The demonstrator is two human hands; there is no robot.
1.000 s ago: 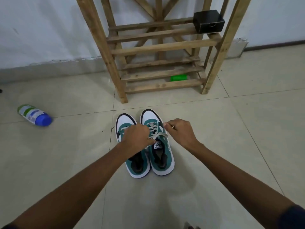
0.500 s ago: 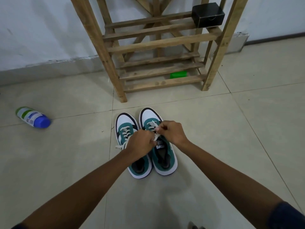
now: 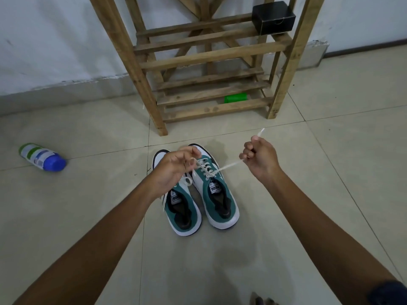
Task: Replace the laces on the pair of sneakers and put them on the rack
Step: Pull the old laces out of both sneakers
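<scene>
Two teal-and-white sneakers stand side by side on the tiled floor, toes toward the wooden rack (image 3: 207, 56). The right sneaker (image 3: 217, 194) has a white lace (image 3: 229, 166) threaded through its eyelets. My right hand (image 3: 258, 158) grips one end of that lace and holds it taut, up and to the right; the tip sticks out above my fist. My left hand (image 3: 174, 170) hovers over the left sneaker (image 3: 185, 214) and pinches the other end of the lace near the eyelets. The left sneaker's toe is partly hidden under my left hand.
A white bottle with a blue cap (image 3: 41, 156) lies on the floor at the left. On the rack sit a black box (image 3: 273, 17) at the upper right and a green object (image 3: 235, 98) on the lowest slats. A white wall runs behind.
My right hand has pulled away from the sneaker, up and to the right, drawing the lace out taut. My left hand has lifted slightly and still holds the other end.
</scene>
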